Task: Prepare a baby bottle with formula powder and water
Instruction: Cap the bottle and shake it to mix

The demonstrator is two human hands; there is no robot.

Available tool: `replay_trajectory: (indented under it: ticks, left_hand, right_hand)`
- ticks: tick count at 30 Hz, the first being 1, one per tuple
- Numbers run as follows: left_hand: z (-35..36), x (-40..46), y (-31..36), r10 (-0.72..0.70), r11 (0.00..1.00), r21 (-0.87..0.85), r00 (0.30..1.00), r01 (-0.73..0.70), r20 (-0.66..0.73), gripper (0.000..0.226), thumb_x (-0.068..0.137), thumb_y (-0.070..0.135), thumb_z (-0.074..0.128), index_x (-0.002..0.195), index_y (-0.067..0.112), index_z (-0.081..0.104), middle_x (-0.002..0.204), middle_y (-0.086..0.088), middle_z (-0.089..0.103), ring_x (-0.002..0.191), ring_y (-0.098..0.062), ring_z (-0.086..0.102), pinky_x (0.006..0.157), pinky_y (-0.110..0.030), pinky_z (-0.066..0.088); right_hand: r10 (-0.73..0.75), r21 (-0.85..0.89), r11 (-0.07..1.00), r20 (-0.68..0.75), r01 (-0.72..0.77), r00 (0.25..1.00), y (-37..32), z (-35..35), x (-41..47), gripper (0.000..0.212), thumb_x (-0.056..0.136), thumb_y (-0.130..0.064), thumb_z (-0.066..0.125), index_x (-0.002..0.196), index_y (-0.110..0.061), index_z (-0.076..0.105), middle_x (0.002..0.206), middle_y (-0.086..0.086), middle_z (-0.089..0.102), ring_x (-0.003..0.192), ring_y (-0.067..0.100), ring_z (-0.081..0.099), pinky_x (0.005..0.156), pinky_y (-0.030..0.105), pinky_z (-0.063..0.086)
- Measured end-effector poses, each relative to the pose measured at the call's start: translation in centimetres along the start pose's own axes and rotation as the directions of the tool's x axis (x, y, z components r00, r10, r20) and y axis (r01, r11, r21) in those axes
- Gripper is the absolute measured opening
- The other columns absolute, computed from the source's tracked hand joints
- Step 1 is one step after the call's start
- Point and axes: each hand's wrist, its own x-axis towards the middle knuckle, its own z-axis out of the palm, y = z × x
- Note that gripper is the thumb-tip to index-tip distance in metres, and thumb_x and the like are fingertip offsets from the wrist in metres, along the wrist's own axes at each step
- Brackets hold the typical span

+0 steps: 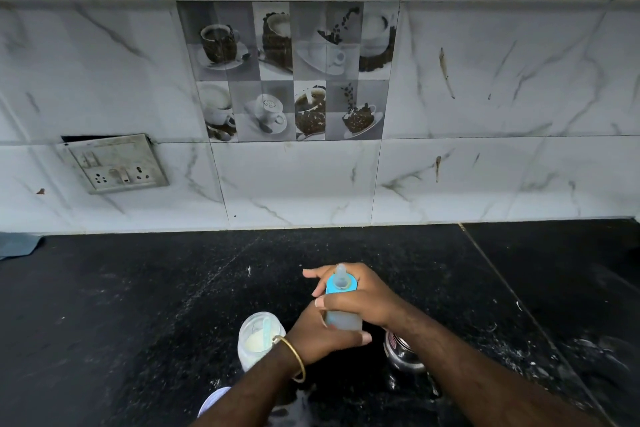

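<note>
Black counter point(138, 305): powder jar point(258, 340) open, capped bottle point(341, 308) holds cloudy liquid.

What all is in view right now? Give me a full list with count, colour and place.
baby bottle: one, clear body with blue collar and clear teat, upright, held in both hands at centre front
formula jar: one, translucent white, open, pale powder and a light blue scoop inside, left of the bottle
steel vessel: one, shiny metal, right of the bottle, partly hidden by the right forearm
lid: one, white, bottom edge, beside the left forearm
cloth: one, blue-grey, far left of the counter
counter: one, black speckled stone
socket plate: one, grey, on the tiled wall, left
bangle: one, gold, left wrist
left hand: grips bottle body
right hand: wraps the collar
</note>
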Motion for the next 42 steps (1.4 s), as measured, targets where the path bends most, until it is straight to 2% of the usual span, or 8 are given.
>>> replay_trajectory:
  ticks: [7,14,18,22,28,33,38,42]
  left_hand:
    - [1.0,0.5,-0.2,0.022,0.999,0.027,0.988,-0.018,-0.155,0.022,0.060,0.000,0.071,0.071,0.018,0.066,0.058,0.003,0.067,0.058,-0.011,0.065,0.054,-0.028,0.049]
    - [2.1,0.6,-0.1,0.093,0.984,0.167,0.970,-0.056,-0.226,0.018,0.073,0.019,0.075,0.088,0.027,0.068,0.080,0.014,0.075,0.078,0.001,0.072,0.064,-0.014,0.051]
    - [2.5,1.0,0.0,0.027,0.993,0.117,0.963,0.004,-0.268,0.013,0.070,0.016,0.069,0.081,0.017,0.063,0.063,0.004,0.066,0.060,-0.011,0.063,0.056,-0.026,0.053]
    - [3.3,1.2,-0.2,0.051,0.993,0.118,0.948,-0.014,-0.313,0.015,0.072,0.020,0.072,0.086,0.024,0.068,0.079,-0.002,0.075,0.075,-0.019,0.072,0.072,-0.038,0.060]
    - [5.7,1.0,0.8,0.063,0.995,0.090,0.944,-0.035,-0.324,0.016,0.078,0.022,0.071,0.091,0.013,0.065,0.085,-0.009,0.072,0.076,-0.010,0.069,0.070,-0.027,0.058]
    - [6.2,1.3,-1.1,-0.094,0.994,0.026,0.938,0.109,-0.335,0.074,0.065,0.033,0.093,0.121,0.009,0.052,0.108,-0.011,0.071,0.100,-0.023,0.072,0.086,-0.045,0.061]
    - [6.9,0.2,-2.0,-0.103,0.994,-0.062,0.935,0.087,-0.340,0.089,0.058,0.017,0.092,0.131,0.016,0.041,0.120,-0.004,0.067,0.105,-0.008,0.070,0.084,-0.023,0.057]
    - [6.1,-1.1,-2.9,-0.165,0.986,-0.082,0.950,0.148,-0.265,0.109,0.049,0.017,0.099,0.137,0.018,0.034,0.131,0.002,0.060,0.107,-0.014,0.070,0.086,-0.029,0.059]
  right_hand:
    - [0.028,0.007,1.000,-0.183,-0.027,0.983,0.6,1.1,0.1,0.008,0.076,-0.006,0.079,0.082,-0.010,0.077,0.114,-0.009,0.074,0.103,0.004,0.070,0.082,0.019,0.055]
    - [0.080,-0.004,0.996,-0.306,-0.086,0.949,0.9,1.4,-1.2,0.032,0.070,-0.038,0.086,0.099,-0.030,0.075,0.104,-0.013,0.074,0.096,0.001,0.069,0.088,0.028,0.057]
    - [0.011,-0.261,0.961,-0.283,-0.088,0.959,0.6,0.1,-2.5,0.095,0.058,-0.067,0.081,0.142,-0.053,0.037,0.120,-0.024,0.061,0.110,0.000,0.061,0.094,0.024,0.049]
    - [-0.131,-0.491,0.871,-0.222,0.006,0.966,0.7,-0.6,-4.0,0.088,0.078,-0.053,0.073,0.145,-0.061,0.016,0.139,-0.021,0.054,0.121,0.002,0.055,0.099,0.023,0.046]
    - [-0.180,-0.510,0.856,-0.147,0.081,0.973,2.3,-1.8,-5.1,0.089,0.083,-0.051,0.071,0.145,-0.063,0.008,0.151,-0.018,0.043,0.131,0.002,0.048,0.100,0.014,0.036]
    - [-0.207,-0.470,0.877,-0.178,0.101,0.962,3.8,-2.5,-5.6,0.090,0.083,-0.053,0.070,0.145,-0.064,0.006,0.152,-0.014,0.043,0.132,0.004,0.049,0.105,0.019,0.039]
    - [-0.274,-0.497,0.853,-0.169,0.158,0.947,5.1,-2.4,-6.0,0.088,0.083,-0.056,0.069,0.142,-0.067,0.005,0.148,-0.016,0.046,0.129,0.001,0.050,0.101,0.012,0.036]
    - [-0.295,-0.510,0.846,-0.208,0.154,0.933,2.9,-2.4,-5.2,0.086,0.082,-0.053,0.072,0.139,-0.068,0.010,0.141,-0.007,0.054,0.118,0.011,0.059,0.096,0.024,0.047]
